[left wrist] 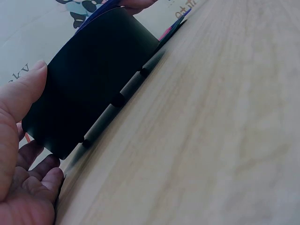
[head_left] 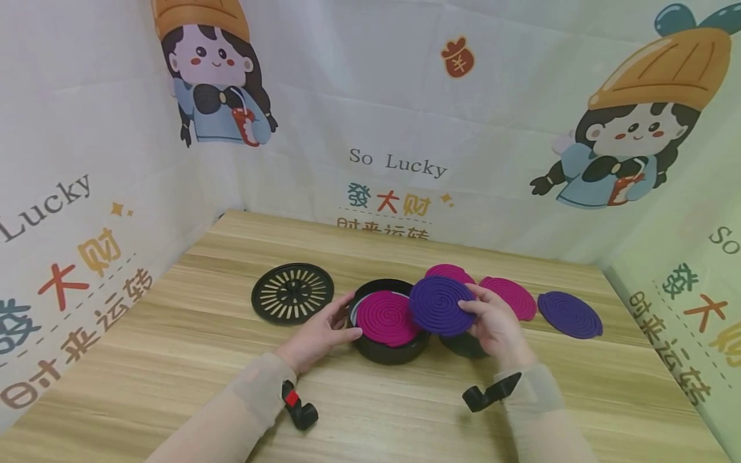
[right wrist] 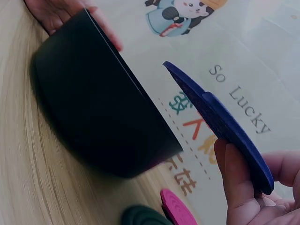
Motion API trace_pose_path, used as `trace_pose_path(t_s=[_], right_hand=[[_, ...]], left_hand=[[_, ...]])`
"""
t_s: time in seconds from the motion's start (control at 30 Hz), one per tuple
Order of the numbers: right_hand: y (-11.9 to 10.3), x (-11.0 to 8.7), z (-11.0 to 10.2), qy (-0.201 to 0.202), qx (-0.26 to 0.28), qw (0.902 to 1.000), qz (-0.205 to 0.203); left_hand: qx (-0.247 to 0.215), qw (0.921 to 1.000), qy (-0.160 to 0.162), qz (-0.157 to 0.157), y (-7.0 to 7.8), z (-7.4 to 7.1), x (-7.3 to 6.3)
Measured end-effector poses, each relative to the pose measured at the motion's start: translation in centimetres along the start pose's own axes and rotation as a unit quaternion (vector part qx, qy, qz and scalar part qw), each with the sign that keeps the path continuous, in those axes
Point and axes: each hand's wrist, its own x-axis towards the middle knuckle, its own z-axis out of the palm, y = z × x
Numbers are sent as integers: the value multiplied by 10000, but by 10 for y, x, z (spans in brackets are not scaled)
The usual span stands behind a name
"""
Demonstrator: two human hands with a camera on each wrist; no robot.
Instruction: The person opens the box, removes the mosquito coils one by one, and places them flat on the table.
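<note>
My right hand [head_left: 494, 325] pinches a purple mosquito coil [head_left: 441, 305] by its right edge, thumb on one face and fingers on the other. In the right wrist view that coil [right wrist: 229, 126] is tilted and seen nearly edge-on, apart from the round black coil box [right wrist: 98, 103]. The box [head_left: 389, 353] stands on the table with a pink mosquito coil [head_left: 386, 318] lying in it. At the box's left side, my left hand [head_left: 317, 337] holds its wall; the left wrist view has the thumb [left wrist: 28, 89] on the wall and fingertips low at the base.
A black slotted lid [head_left: 267, 307] lies left of the box. Right of it are a dark green coil [head_left: 463, 346], partly hidden under my right hand, two pink coils [head_left: 515, 299] and another purple coil [head_left: 570, 314]. Printed cloth [head_left: 359, 96] hangs behind the wooden table [head_left: 173, 334].
</note>
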Motion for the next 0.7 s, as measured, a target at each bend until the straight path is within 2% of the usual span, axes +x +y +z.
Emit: trace_pose_path(t_s=[0.47,0.7], right_hand=[[-6,-12,-35,-53,517,9986,-91],[-5,-14,-52,-123,510,9985,-159]], left_hand=[[8,10000,59,-58,3,1,-2],[-19,10000,54,-67,2,1,-1]])
